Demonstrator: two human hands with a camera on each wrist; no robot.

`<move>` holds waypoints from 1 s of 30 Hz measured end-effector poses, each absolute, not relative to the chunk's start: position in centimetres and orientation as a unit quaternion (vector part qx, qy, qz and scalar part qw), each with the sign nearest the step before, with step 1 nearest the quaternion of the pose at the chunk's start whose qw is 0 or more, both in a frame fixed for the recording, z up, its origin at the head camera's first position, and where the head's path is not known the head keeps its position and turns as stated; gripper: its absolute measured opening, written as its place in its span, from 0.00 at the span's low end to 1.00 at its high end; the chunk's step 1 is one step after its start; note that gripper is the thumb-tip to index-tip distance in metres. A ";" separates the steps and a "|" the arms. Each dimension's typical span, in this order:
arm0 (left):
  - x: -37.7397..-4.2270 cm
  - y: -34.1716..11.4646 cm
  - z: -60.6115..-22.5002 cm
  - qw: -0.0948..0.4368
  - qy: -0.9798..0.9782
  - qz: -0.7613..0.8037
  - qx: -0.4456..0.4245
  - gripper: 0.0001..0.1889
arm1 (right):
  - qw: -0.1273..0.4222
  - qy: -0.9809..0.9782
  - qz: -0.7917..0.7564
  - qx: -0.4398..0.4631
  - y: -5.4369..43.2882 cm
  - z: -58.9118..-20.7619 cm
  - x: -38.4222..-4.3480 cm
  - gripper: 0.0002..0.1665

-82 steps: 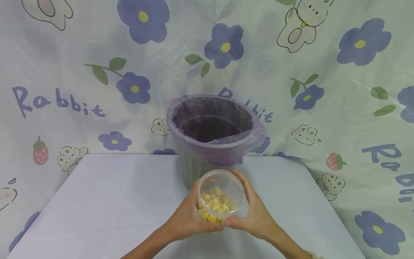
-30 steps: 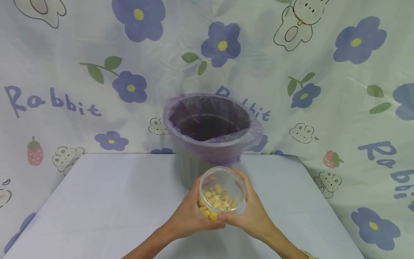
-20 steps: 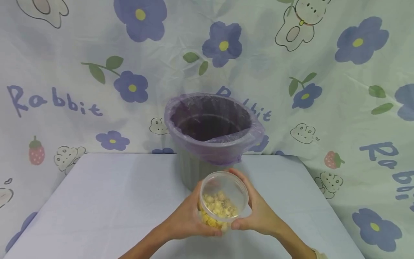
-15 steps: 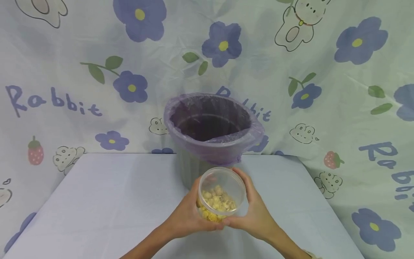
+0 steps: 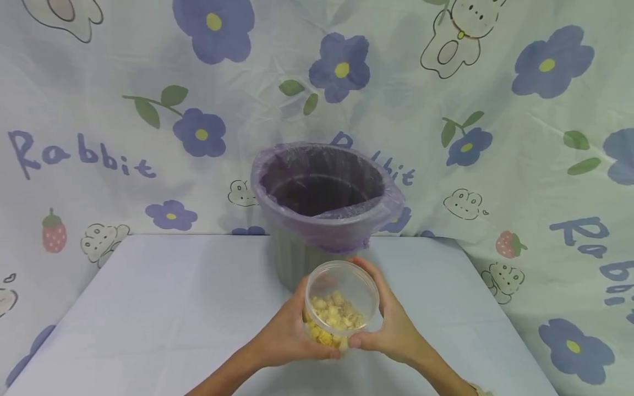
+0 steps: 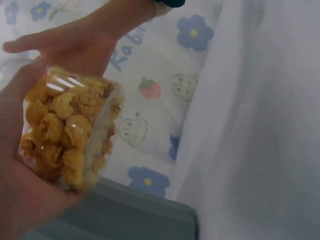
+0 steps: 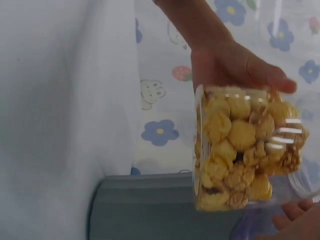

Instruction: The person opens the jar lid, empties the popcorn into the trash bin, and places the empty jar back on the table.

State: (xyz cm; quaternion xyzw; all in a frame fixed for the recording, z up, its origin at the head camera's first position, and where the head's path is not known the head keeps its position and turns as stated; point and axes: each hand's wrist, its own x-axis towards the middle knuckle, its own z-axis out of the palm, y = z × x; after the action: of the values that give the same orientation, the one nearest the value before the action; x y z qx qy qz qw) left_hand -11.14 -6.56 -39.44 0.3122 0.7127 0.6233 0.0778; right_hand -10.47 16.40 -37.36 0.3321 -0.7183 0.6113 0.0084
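Note:
Both hands hold a clear plastic jar (image 5: 349, 283) between them in front of the bin in the head view. Yellow popcorn (image 5: 332, 316) fills its lower part; bare clear wall shows above it. My left hand (image 5: 279, 338) wraps the left side, thumb along the near wall. On the right side, my right hand (image 5: 398, 333) has its thumb at the near wall and fingers around the far side. The jar's round top faces up toward the head camera, tilted. Round caramel-coloured pieces press against the wall in the right wrist view, where my left hand (image 7: 232, 65) grips beyond the jar.
Right behind the jar stands a grey bin (image 5: 292, 258), lined with a purple plastic bag (image 5: 337, 234) folded over its rim. It rests on a table under a white cloth (image 5: 198, 297). A curtain (image 5: 277, 66) with flowers and rabbits hangs behind.
The jar rocks slightly in the hands; since half a second ago it has shifted a little down and right. The right thumb has moved apart from the left one. The bin stays put.

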 end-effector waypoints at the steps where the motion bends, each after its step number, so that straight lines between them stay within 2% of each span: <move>1: -11.2 -6.5 -39.5 0.073 0.712 0.627 0.308 0.60 | 0.023 -0.725 0.609 0.321 16.1 -37.4 -10.3 0.64; 4: -11.2 -6.3 -39.5 0.072 0.712 0.635 0.290 0.61 | 0.048 -0.743 0.601 0.290 15.5 -37.4 -10.1 0.63; 7: -11.2 -6.4 -39.4 0.082 0.710 0.638 0.286 0.60 | 0.040 -0.737 0.611 0.286 15.4 -37.4 -10.1 0.61; 12: -11.3 -6.9 -39.4 0.111 0.716 0.620 0.301 0.60 | 0.007 -0.689 0.641 0.338 16.1 -37.3 -10.6 0.59; 16: -11.4 -7.3 -39.6 0.117 0.720 0.605 0.320 0.60 | 0.022 -0.674 0.643 0.363 16.8 -37.2 -11.0 0.60; 23: -11.4 -8.5 -39.6 0.089 0.751 0.579 0.306 0.61 | 0.081 -0.690 0.633 0.341 19.0 -38.0 -11.9 0.57; 30: -11.4 -10.3 -39.8 0.059 0.763 0.571 0.296 0.61 | 0.095 -0.717 0.628 0.288 22.8 -40.1 -12.2 0.51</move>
State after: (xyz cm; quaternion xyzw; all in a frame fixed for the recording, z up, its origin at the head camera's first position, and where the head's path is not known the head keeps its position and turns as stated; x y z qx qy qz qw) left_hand -11.37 -10.33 -39.79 0.2959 0.7635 0.5710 0.0587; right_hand -12.21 22.78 -40.12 0.2882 -0.7167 0.6278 0.0954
